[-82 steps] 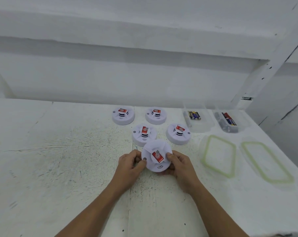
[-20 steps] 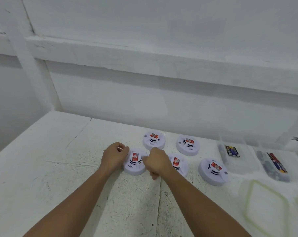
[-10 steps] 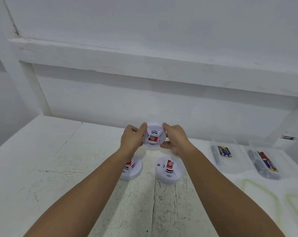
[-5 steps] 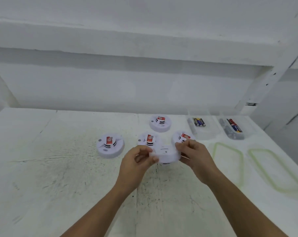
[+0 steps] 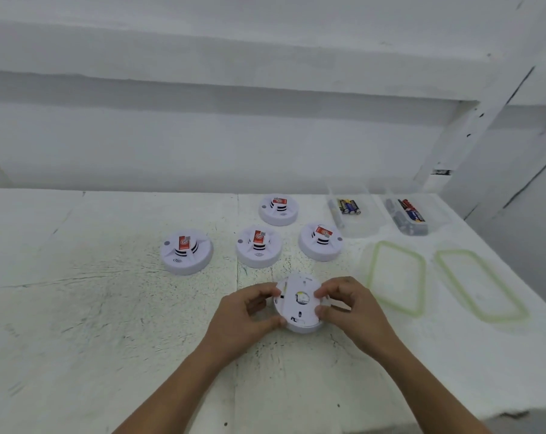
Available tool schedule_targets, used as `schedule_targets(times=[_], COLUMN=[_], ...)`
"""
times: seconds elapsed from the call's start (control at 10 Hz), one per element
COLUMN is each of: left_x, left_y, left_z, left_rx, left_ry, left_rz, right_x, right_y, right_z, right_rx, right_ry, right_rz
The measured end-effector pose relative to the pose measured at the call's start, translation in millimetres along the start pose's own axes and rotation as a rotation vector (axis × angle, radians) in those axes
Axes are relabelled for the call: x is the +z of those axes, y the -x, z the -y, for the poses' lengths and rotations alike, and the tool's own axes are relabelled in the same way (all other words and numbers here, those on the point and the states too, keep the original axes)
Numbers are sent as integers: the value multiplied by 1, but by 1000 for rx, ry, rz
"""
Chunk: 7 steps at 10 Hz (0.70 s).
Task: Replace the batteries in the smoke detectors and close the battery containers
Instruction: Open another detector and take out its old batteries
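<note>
A white round smoke detector (image 5: 298,305) is turned with its back side up just above the table, near me at the centre. My left hand (image 5: 246,311) grips its left rim and my right hand (image 5: 343,308) grips its right rim. Several more detectors with red labels stand face up behind it: one at the left (image 5: 186,252), one in the middle (image 5: 258,250), one at the right (image 5: 320,242) and one at the back (image 5: 278,209). Two clear containers with batteries, the left container (image 5: 353,214) and the right container (image 5: 414,216), stand open at the back right.
Two clear lids with green seals, one lid (image 5: 395,277) and a second lid (image 5: 480,285), lie on the white table (image 5: 77,308) in front of the containers. A white wall with a ledge rises behind the table. The table's right edge runs past the lids.
The detector in my hands has been turned over, so its back now faces up. My hands brought it slightly lower and nearer to me.
</note>
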State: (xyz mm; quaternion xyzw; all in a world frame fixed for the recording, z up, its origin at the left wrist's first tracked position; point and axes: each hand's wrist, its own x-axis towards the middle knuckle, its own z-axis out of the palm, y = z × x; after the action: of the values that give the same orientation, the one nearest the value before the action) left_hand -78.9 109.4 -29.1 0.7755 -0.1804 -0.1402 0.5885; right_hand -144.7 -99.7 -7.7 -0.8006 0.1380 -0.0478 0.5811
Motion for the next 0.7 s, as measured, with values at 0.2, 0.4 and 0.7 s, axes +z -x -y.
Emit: schedule_targets(times=[0.2,0.4,0.7], left_x=[-3,10,22], left_y=[3,-2,-12], left_z=[-15,-16,-8], left_rx=[-32,71,64], left_ry=[-362,-467,-525], left_rz=[118,194,207], right_x=[-5,-10,-5], right_y=[2,-1,-3], right_z=[5,15,21], right_rx=[-245,-374,-451], right_ry=[387,661,797], right_rz=[95,255,383])
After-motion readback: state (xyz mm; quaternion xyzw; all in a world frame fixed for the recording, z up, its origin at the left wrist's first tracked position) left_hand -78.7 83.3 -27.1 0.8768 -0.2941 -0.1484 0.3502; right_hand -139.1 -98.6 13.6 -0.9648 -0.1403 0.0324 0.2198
